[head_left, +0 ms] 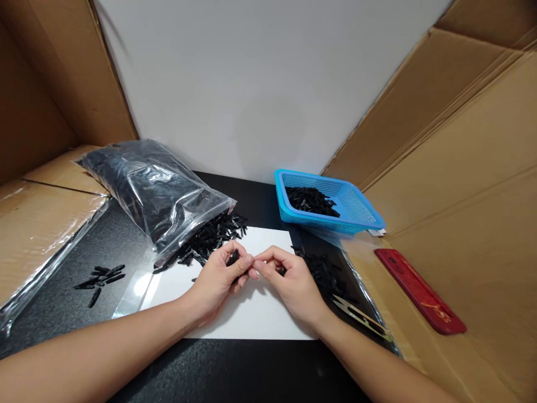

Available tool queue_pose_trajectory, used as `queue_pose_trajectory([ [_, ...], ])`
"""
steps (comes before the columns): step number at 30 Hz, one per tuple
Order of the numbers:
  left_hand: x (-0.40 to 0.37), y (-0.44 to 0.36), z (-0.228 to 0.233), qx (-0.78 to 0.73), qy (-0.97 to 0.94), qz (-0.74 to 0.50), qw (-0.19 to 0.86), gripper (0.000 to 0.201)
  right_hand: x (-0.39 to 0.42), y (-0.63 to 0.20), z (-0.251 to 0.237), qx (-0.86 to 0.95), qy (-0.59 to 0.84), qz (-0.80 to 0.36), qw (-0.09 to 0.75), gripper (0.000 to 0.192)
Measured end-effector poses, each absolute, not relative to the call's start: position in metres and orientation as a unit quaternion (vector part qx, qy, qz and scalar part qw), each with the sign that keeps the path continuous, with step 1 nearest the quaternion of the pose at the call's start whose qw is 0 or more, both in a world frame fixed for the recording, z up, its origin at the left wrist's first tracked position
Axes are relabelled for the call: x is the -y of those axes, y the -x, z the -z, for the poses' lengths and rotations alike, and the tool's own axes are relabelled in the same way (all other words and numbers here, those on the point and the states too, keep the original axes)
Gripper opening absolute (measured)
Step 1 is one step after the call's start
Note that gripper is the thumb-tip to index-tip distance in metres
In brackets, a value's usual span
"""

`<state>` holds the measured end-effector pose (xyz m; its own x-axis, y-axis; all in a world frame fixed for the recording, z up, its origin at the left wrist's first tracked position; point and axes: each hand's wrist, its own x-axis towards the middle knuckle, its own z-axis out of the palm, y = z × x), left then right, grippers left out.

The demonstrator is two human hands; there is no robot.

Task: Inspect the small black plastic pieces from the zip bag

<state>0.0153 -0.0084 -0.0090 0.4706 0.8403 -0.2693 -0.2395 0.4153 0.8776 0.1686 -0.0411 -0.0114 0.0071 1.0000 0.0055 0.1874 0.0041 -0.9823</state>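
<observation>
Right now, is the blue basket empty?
No, the blue basket has a heap of small black pieces lying inside it.

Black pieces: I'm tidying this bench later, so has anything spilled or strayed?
Yes. Black pieces spill from the open plastic bag onto the white sheet. A small loose cluster lies apart at the left; more lie scattered below the blue basket.

No legible text, label, brand or number found. The red flat case [419,290] lying on the cardboard at the right carries gold markings near its lower end, too small and blurred to read. The blue basket [331,224] has a white tag at its right corner, also illegible.
</observation>
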Motion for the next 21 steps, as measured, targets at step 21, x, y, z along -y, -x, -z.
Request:
queue_pose_trajectory([
  [21, 0.004, -0.012, 0.007, -0.355, -0.384, -0.302, 0.797, 0.027, 0.039, -0.185, 0.007, 0.538, 0.557, -0.365, 0.516, 0.013],
])
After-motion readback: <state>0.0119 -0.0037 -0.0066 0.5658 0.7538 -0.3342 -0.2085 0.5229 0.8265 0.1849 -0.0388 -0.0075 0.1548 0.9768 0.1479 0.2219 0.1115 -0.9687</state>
